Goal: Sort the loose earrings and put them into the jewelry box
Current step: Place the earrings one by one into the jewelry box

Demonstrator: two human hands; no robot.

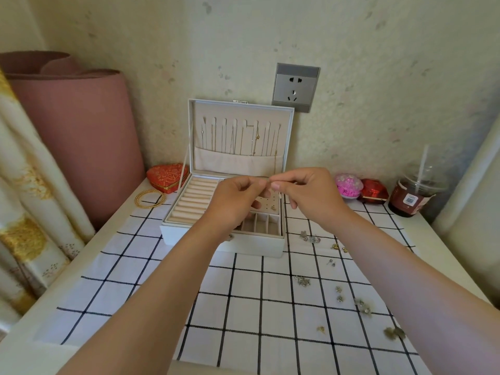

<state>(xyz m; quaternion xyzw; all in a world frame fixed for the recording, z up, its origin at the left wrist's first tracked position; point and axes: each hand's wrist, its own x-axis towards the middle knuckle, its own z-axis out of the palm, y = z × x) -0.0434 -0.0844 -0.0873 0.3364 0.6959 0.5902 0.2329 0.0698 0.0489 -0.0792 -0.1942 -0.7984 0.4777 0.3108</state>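
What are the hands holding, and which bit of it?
The left hand and right hand pinch together above the jewelry box; whatever is between the fingertips is too small to tell.

- The scene is viewed from one head-worn camera, pointed forward and down at the table (438, 239).
- The left hand (235, 204) and right hand (311, 196) are seen close; the wall (351, 50) looks bent, probably by the lens.

left hand (238, 203), right hand (307, 193), curled fingers (276, 185) tip-to-tip
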